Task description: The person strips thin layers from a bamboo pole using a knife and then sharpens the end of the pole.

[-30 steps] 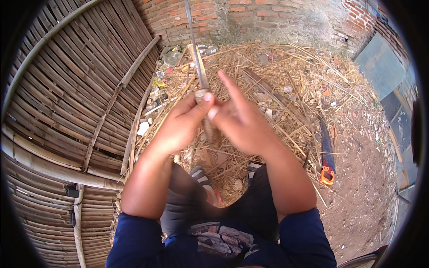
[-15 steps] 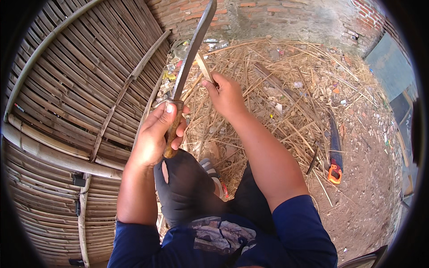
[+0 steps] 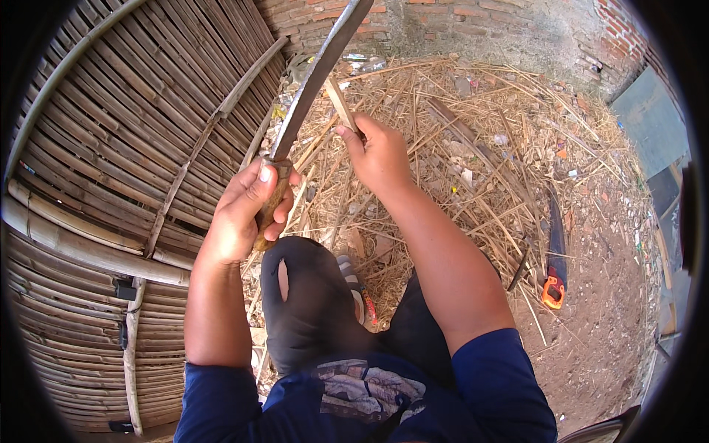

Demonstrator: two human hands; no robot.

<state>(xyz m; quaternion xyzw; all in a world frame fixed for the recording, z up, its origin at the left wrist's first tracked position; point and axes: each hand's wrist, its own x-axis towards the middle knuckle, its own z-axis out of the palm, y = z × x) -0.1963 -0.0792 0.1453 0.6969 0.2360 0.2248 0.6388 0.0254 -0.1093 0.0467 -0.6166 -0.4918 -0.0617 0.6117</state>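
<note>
A grey-and-brown picture is printed on the front of the navy T-shirt (image 3: 295,402); it is too blurred to tell whether it carries lettering.

The machete (image 3: 314,85) stands in the left hand (image 3: 238,210), its long dark blade rising from above the thumb and leaning far and to the right. The wooden strip (image 3: 340,105), pale and narrow, juts from the right hand (image 3: 382,156) toward the far left, its far end near the blade; whether the two touch cannot be told.

The left fingers are closed around the brown handle, thumb flat at its top near the base of the blade, fingertips curling out on the right side. The handle's near end pokes out below them, above the torn left knee of the dark trousers (image 3: 314,317). The right hand pinches the strip's near end between thumb and curled fingers.

Dry straw (image 3: 413,214) and split pieces litter the ground; right of them lies a handsaw (image 3: 556,236) with an orange handle.
</note>
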